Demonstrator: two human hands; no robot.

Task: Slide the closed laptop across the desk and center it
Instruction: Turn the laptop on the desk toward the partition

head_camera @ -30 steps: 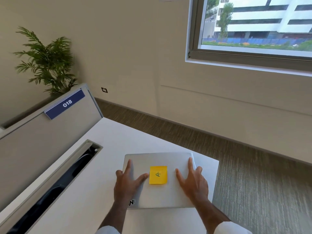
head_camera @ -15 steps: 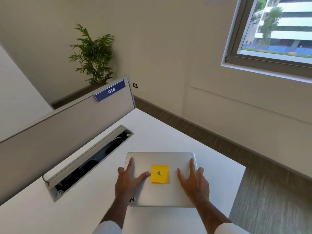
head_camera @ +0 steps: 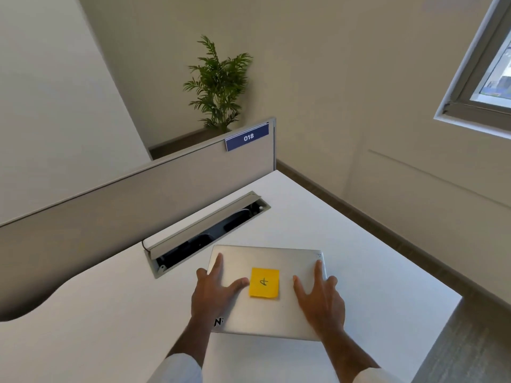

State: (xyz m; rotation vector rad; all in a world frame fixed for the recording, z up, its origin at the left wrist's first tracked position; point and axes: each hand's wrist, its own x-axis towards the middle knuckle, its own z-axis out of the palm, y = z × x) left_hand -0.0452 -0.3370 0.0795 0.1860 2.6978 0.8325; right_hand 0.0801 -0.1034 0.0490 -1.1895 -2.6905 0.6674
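A closed silver laptop (head_camera: pixel 266 255) lies flat on the white desk (head_camera: pixel 110 313), with a yellow sticky note (head_camera: pixel 264 282) in the middle of its lid. My left hand (head_camera: pixel 213 297) rests on the lid's left part, thumb and forefinger spread on top and the other fingers down over the left edge. My right hand (head_camera: pixel 320 299) mirrors it on the right part, with its outer fingers over the right edge. The laptop's near corners are partly hidden by my wrists.
An open cable tray (head_camera: pixel 204 236) is sunk in the desk just left of and behind the laptop. A grey partition (head_camera: pixel 138 200) labelled 018 runs along the desk's far side. The desk's right edge (head_camera: pixel 431 341) drops to the floor. A potted plant (head_camera: pixel 218 84) stands behind the partition.
The laptop has slid left with both hands on it, away from the desk's right edge and close to the cable tray. My view has swung left.
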